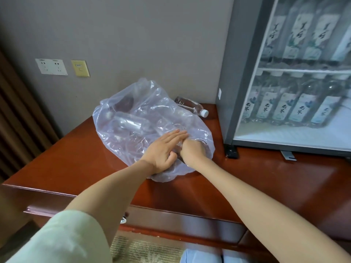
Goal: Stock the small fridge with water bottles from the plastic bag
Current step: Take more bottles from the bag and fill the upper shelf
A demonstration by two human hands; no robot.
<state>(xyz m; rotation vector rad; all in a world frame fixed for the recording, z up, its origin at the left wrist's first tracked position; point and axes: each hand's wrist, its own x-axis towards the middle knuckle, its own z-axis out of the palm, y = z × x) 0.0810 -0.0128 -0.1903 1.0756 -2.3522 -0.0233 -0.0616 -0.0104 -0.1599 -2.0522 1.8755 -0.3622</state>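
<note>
With our left hand (pixel 164 147) flat, fingers straight, on the clear crumpled plastic bag (pixel 146 103) and our right hand (pixel 192 151) inside it, fingers hidden, the transparent water bottle (pixel 130 123) within may roll away if the film slips.

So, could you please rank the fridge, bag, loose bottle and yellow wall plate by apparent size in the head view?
1. fridge
2. bag
3. loose bottle and yellow wall plate: about alike, the bottle partly hidden behind the bag.
</note>
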